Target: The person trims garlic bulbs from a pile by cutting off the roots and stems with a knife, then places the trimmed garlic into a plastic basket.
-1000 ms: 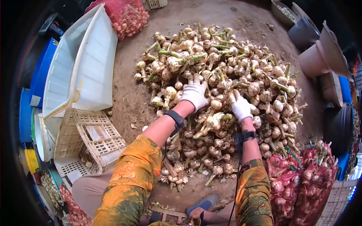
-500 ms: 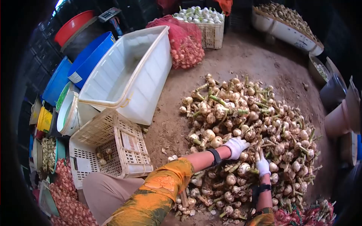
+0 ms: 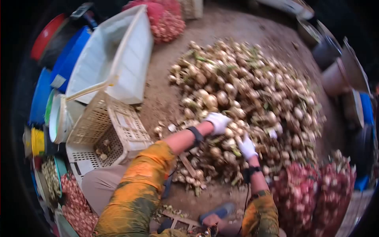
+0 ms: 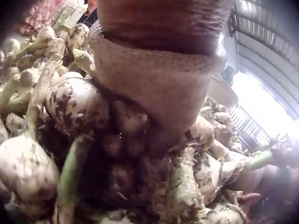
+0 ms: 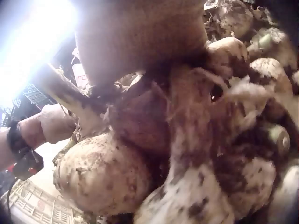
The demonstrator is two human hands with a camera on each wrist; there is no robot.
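A broad heap of garlic bulbs [image 3: 222, 98], soil-marked and with stems, lies on the ground. My left hand [image 3: 218, 123], in a white glove, is down on its near left part. Just to its right, my gloved right hand [image 3: 247, 148] touches the bulbs, several pale ones lying between both hands. In the left wrist view the glove [image 4: 152, 79] reaches down into the bulbs, its fingertips hidden. The right wrist view has the glove [image 5: 140, 39] above a large bulb [image 5: 103, 175] and a thick stem; its fingers are hidden too.
Left of the heap stand a white tub [image 3: 132, 59] and a tilted plastic crate [image 3: 128, 124] with a few bulbs inside. Red net sacks [image 3: 296, 189] are at the near right, another [image 3: 166, 25] behind. Buckets [image 3: 334, 79] line the right side.
The head view has swung left and back. Both hands have come to the nearer left part of the heap; a second ago they lay farther apart, higher on it.
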